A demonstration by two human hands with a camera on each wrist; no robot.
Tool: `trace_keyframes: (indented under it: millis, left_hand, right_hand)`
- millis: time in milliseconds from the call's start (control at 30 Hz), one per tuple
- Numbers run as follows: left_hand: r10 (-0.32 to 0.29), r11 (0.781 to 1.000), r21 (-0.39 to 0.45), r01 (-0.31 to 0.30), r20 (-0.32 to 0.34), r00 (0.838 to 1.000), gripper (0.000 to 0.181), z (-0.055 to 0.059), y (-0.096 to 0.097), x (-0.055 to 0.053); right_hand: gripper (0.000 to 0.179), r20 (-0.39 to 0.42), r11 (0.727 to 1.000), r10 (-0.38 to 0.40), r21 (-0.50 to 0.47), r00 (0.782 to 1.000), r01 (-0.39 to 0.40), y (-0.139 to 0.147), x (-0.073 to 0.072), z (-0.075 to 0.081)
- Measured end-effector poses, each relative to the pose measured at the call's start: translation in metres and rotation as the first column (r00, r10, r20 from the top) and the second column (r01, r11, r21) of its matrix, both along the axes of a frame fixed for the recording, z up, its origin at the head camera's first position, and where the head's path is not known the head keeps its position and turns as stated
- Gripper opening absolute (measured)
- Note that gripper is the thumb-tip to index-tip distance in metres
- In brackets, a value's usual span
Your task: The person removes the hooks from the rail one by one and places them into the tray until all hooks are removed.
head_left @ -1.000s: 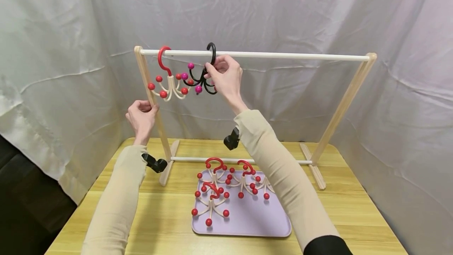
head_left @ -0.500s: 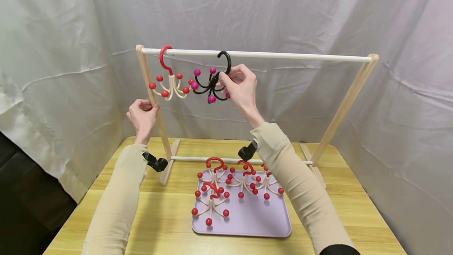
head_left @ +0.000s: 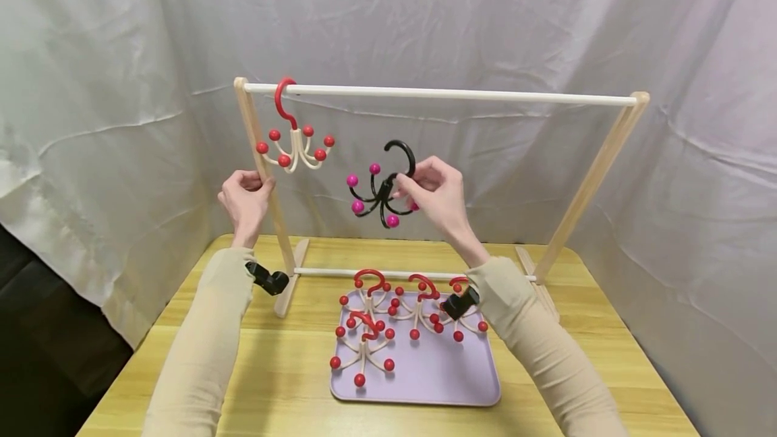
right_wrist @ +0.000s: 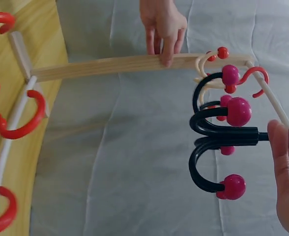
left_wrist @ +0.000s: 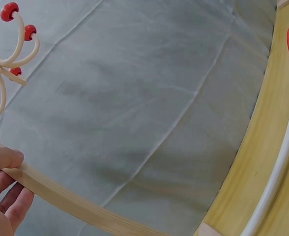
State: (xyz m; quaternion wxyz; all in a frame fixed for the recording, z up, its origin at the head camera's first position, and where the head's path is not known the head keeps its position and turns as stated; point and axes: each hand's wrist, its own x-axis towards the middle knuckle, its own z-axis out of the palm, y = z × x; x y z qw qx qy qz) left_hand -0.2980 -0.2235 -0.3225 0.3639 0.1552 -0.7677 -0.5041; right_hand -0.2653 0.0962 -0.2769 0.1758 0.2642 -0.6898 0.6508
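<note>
My right hand [head_left: 441,199] pinches a black multi-arm hanger [head_left: 385,192] with magenta balls just below its hook. The hanger is in the air below the white top rail [head_left: 461,94], apart from it, its hook pointing up and its arms spread to the left. My left hand [head_left: 245,202] grips the left wooden post [head_left: 249,117] of the rack between thumb and fingers, as the left wrist view also shows in the post [left_wrist: 71,199]. Near the rail's left end hangs a cream hanger [head_left: 296,146] with a red hook and red balls.
A lilac tray [head_left: 437,380] on the wooden table [head_left: 273,369] bears several cream hangers with red hooks and balls, one of them a front-left hanger [head_left: 363,351]. The rack's right post [head_left: 591,181] and lower white bar [head_left: 340,273] stand behind. Grey cloth [head_left: 485,32] surrounds the table.
My right hand has taken the black hanger off the top rail and moved it down and to the right. The left hand keeps its grip on the post.
</note>
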Motion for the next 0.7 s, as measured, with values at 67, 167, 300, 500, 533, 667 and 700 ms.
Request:
trace_keyframes:
  millis: [67,167,300,500,533,667,700]
  left_hand:
    - [-0.003,1.0,0.0,0.003,0.001,1.0,0.025,0.0,0.0,0.0]
    - [-0.009,1.0,0.004,0.009,-0.001,1.0,0.024,-0.001,0.0,0.0]
    - [-0.009,1.0,0.012,0.009,0.0,1.0,0.024,-0.001,0.0,0.0]
    - [-0.004,1.0,0.006,0.004,0.004,1.0,0.025,-0.001,-0.002,0.0]
    - [-0.004,1.0,0.004,0.004,0.004,1.0,0.025,-0.001,-0.002,-0.001]
    - [-0.007,1.0,0.001,0.007,0.005,1.0,0.025,-0.001,-0.002,-0.001]
    - [-0.006,1.0,0.002,0.006,0.006,1.0,0.025,-0.002,-0.002,-0.001]
  right_hand:
    - [0.015,0.02,1.0,0.022,0.004,1.0,-0.022,0.007,0.005,-0.009]
    - [0.014,0.044,0.998,0.051,0.02,0.998,-0.052,0.016,0.012,-0.022]
    - [0.013,0.085,0.995,0.071,0.057,0.994,-0.076,0.027,0.021,-0.04]
    - [0.011,0.161,0.993,0.061,0.094,0.985,-0.077,0.035,0.032,-0.059]
    - [0.011,0.171,0.992,0.059,0.101,0.983,-0.077,0.036,0.034,-0.062]
    - [0.01,0.204,0.987,0.063,0.131,0.977,-0.091,0.042,0.04,-0.075]
    - [0.011,0.211,0.985,0.068,0.142,0.975,-0.099,0.043,0.041,-0.078]
